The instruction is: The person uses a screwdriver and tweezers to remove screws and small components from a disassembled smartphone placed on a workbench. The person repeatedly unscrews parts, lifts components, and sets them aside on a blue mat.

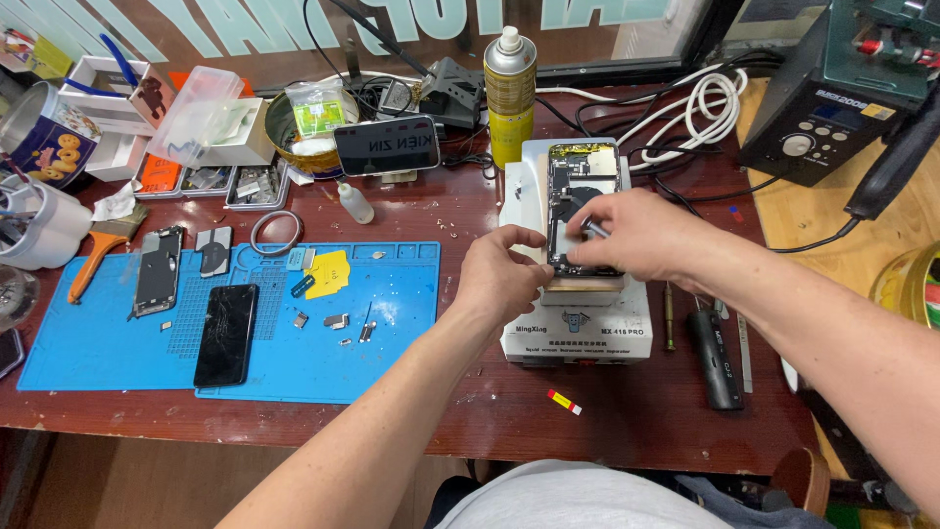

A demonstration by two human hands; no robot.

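Observation:
An opened phone body (580, 186), its circuit parts showing, lies on a white heating platform machine (578, 328) at the middle of the dark red table. My left hand (504, 274) grips the phone's lower left edge. My right hand (627, 235) hovers over the phone's middle and pinches a small metal-tipped tool (591, 227) that touches the phone's inside. The lower part of the phone is hidden under both hands.
A blue work mat (392, 323) to the left carries a cracked black screen (227, 335), a phone frame (157, 271), small metal parts and a yellow tag (329, 273). Behind stand a spray can (510, 93), a propped phone (387, 145), parts trays, cables and a soldering station (832, 98).

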